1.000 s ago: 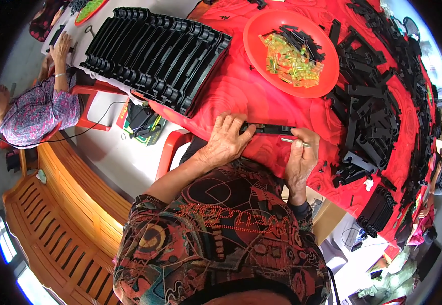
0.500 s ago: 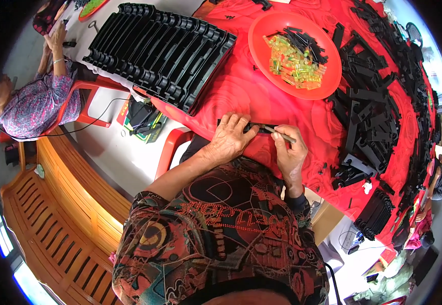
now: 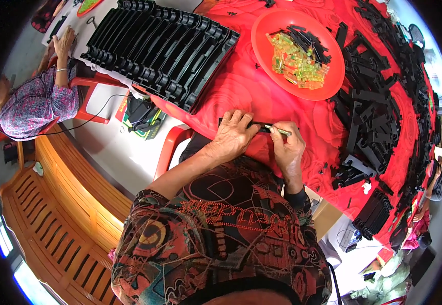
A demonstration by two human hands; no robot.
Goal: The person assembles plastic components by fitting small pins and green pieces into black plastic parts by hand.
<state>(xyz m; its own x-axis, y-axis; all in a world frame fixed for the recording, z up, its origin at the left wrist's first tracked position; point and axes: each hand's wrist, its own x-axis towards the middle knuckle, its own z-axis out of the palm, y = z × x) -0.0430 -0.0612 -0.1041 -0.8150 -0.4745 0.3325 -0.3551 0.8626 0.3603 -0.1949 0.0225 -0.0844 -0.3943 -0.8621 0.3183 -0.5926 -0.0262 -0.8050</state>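
My left hand holds a narrow black plastic piece down near the edge of the red table, and its fingers cover much of it. In my right hand a slim, greenish-grey pen-like tool is pinched between thumb and fingers. Its tip points left, at the black piece, close to my left fingertips; whether it touches is too small to tell. Beyond my hands lies a round red tray with small clear yellow-green parts and thin black strips.
A black ribbed rack stands at the table's left. Many loose black plastic pieces lie heaped on the right. A red chair and wooden bench are at the left. Another person sits at the far left.
The tool in my right hand has tilted flatter, and that hand has shifted slightly. My left hand stays nearly still on the black piece. The other person's hands have moved.
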